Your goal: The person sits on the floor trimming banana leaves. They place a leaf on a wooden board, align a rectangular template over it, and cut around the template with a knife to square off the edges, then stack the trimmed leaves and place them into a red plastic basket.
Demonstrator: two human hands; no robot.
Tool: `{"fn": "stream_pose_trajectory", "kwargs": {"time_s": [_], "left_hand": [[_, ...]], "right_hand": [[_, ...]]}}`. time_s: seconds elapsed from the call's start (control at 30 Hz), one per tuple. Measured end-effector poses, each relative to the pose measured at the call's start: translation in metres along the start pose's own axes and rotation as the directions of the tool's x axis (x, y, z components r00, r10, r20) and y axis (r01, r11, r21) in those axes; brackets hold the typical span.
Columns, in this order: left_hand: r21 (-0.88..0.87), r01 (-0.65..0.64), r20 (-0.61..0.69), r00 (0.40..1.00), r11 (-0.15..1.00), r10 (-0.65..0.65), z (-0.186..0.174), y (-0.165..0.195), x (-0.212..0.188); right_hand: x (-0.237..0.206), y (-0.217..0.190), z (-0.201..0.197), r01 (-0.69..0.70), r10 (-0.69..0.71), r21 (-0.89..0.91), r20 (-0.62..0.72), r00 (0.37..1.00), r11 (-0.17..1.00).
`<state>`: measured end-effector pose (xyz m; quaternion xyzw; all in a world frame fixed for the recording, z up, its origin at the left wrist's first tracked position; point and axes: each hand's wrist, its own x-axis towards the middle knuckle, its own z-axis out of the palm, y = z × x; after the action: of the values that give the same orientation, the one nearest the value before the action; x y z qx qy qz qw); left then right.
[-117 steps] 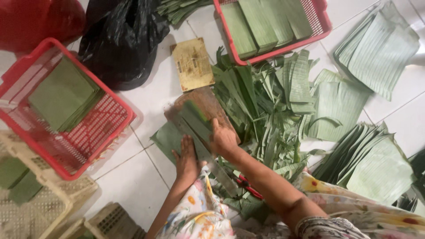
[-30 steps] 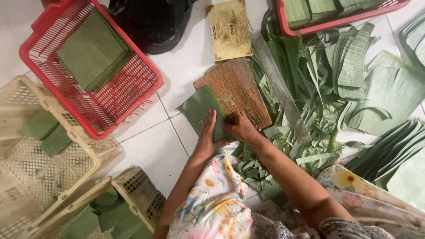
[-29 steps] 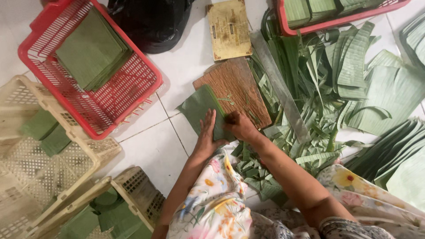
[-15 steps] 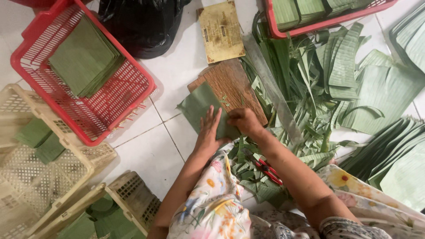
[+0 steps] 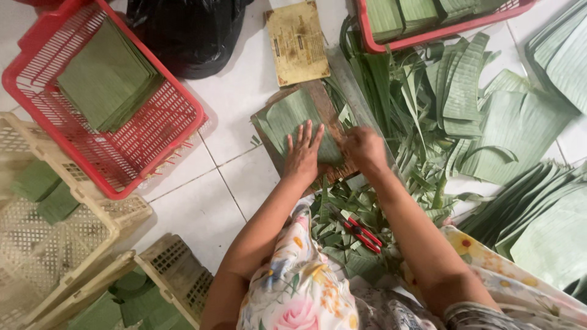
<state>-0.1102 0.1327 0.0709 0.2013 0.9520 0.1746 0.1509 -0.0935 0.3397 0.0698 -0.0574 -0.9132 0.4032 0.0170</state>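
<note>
Left hand flattens the leaf stack on the board

The left hand (image 5: 302,153), which half a second ago sat curled at the near edge, now lies open and spread flat on the stack of cut banana leaf pieces (image 5: 287,119) on the wooden board (image 5: 324,101). The right hand (image 5: 364,146) stays closed at the stack's right edge; whether it grips anything I cannot tell. The red-handled scissors (image 5: 361,231) lie untouched among trimmings on the floor.
</note>
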Motion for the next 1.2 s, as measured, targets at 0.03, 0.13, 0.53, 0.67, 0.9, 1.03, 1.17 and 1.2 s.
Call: {"fn": "stream_pose_trajectory", "kwargs": {"time_s": [0.03,0.13,0.53,0.67,0.9,1.03,1.17,1.2], "left_hand": [[-0.012,0.000,0.005,1.000,1.000,0.000,0.000,0.000,0.000],[-0.040,0.063,0.133,0.989,0.997,-0.057,-0.005,0.002,0.001],[-0.235,-0.149,-0.256,0.963,0.961,0.086,-0.021,-0.018,-0.014],[-0.276,-0.130,-0.393,0.919,0.952,0.011,-0.042,-0.037,-0.027],[-0.245,-0.073,-0.452,0.891,0.967,-0.047,-0.064,-0.046,-0.033],[-0.188,-0.101,-0.395,0.919,0.977,0.019,-0.057,-0.032,-0.033],[-0.152,-0.070,-0.252,0.967,0.986,0.030,-0.040,-0.021,-0.038],[-0.140,-0.065,-0.215,0.976,0.988,0.034,-0.035,-0.019,-0.039]], "right_hand": [[-0.009,0.000,-0.014,0.044,-0.047,-0.049,-0.070,0.996,0.998],[-0.040,0.001,-0.044,-0.107,0.043,-0.316,-0.203,0.978,0.943],[-0.070,0.036,-0.051,-0.226,0.185,-0.263,-0.169,0.968,0.938],[-0.078,0.005,-0.061,-0.328,0.288,-0.223,-0.195,0.938,0.918],[-0.103,-0.060,-0.033,-0.373,0.385,0.224,-0.013,0.923,0.901],[-0.124,-0.079,0.002,-0.406,0.386,0.281,0.125,0.914,0.870],[-0.133,-0.077,0.024,-0.280,0.265,0.162,0.107,0.958,0.946],[-0.135,-0.076,0.028,-0.280,0.265,0.155,0.110,0.958,0.947]]}}
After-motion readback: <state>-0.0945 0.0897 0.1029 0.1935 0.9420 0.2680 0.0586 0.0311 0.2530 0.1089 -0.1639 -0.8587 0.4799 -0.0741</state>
